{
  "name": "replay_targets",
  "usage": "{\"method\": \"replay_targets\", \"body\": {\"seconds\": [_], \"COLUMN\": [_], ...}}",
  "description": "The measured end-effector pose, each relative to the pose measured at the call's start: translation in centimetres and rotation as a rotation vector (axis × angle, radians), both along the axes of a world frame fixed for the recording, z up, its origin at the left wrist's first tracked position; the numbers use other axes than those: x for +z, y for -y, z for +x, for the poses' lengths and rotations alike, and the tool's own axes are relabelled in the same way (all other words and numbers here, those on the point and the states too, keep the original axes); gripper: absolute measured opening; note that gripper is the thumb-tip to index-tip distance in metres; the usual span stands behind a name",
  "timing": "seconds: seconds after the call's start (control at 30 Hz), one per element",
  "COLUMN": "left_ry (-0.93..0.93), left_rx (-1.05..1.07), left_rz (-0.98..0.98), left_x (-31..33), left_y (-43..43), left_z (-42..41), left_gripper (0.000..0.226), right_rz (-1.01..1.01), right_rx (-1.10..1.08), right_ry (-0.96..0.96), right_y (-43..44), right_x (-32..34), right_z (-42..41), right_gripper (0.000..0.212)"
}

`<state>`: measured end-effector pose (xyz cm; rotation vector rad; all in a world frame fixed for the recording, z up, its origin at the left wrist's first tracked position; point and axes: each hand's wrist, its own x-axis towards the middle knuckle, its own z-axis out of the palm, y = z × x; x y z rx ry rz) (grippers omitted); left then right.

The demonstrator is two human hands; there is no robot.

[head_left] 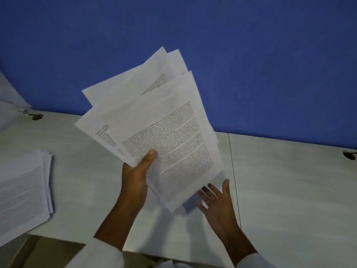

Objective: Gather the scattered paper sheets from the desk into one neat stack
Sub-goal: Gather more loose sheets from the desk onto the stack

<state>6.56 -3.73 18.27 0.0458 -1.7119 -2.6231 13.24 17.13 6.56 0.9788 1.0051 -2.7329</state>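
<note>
White paper sheets (166, 132), printed with dense blocks of black text, are held up off the desk (289, 190) in a loose fan, their top corners splayed out against the blue wall (251, 55) behind. The left hand (135, 175) grips the bundle at its lower left edge, with the thumb (149, 154) pressed on the face of the front page and the fingers hidden behind the paper. The sheets are not squared up: several corners stick out at different angles, and the page edges are stepped at both the top and the left.

The right hand (216, 202) is open, with its fingers straight and spread. Its fingertips sit at the bottom corner of the fan, but that spot is blurred, so I cannot tell if they touch the paper.

A second lot of paper lies flat on the pale desk at far left — a thick stack (23, 186), its edges slightly stepped, well apart from the held sheets. A thin dark seam (233, 180) runs across the desk just right of the right hand. Two dark cable holes are set in the desk near the wall, one at left (36, 117) and one at the far right edge (349, 154). White sleeves (100, 254) cover both forearms.
</note>
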Motion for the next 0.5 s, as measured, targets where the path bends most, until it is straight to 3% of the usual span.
{"method": "replay_targets", "body": {"seconds": [0.17,0.3,0.4,0.5], "left_ry": [0.020,0.085,0.082,0.115], "left_rx": [0.051,0.137,0.069,0.007], "left_rz": [-0.236,-0.219,-0.199,-0.372], "left_x": [-0.9,-1.4,-1.2,-2.1], "left_y": [-1.5,-0.7,0.3,0.1], "left_z": [2.6,3.4,3.5,3.9], "left_gripper": [0.052,0.052,0.051,0.050], "right_rz": [-0.173,-0.169,-0.243,-0.163], "right_rx": [0.051,0.072,0.016,0.053], "right_ry": [-0.051,-0.049,-0.135,-0.145], "right_y": [2.4,3.5,3.0,3.2], "right_x": [1.4,1.7,0.9,0.7], "right_z": [-2.8,-2.7,-1.6,-1.2], "right_gripper": [0.073,0.069,0.065,0.056]}}
